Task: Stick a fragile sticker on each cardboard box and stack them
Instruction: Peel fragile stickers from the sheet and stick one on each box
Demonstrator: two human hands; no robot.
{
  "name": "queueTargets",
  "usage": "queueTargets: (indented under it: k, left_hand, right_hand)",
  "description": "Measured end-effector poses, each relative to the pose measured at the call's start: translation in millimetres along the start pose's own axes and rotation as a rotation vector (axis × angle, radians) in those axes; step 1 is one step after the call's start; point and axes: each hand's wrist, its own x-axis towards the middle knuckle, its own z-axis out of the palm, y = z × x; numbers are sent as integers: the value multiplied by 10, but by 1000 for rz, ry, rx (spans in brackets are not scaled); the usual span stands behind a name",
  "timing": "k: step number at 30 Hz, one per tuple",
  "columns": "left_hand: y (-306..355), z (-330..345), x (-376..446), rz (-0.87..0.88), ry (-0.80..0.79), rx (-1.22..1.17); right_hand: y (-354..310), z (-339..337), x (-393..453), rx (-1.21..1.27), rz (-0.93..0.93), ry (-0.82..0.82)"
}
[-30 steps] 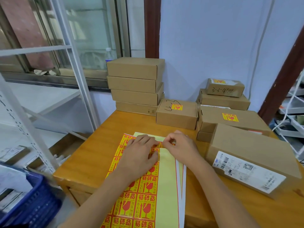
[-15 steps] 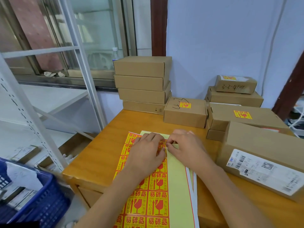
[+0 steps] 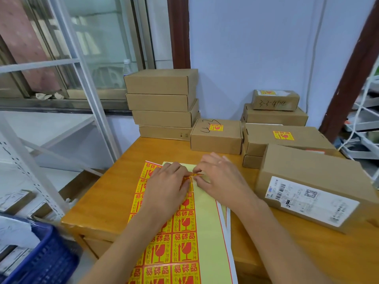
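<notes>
The table [image 3: 114,193] fills the lower centre of the frame. Boxes [image 3: 162,103] stand stacked along its far edge, upper centre and upper right; three of them carry stickers. The sheet [image 3: 184,238] of fragile stickers lies flat at lower centre, its long axis running from the bottom edge up toward the boxes, as half a second ago. The left hand [image 3: 166,187] presses flat, fingers straight, on the sheet's upper end. The right hand [image 3: 221,179] pinches a sticker edge [image 3: 194,175] with curled thumb and forefinger; both hands have barely shifted.
</notes>
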Motion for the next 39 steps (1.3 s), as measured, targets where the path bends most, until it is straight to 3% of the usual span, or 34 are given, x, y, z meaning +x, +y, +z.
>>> queueTargets:
  k: [29, 39]
  left_hand:
    - [2, -17, -7, 66, 108, 95]
    - [2, -16, -7, 76, 144, 116]
  right_hand:
    - [-35, 56, -2, 130, 31, -19]
    - [-41, 56, -29, 164, 21, 41]
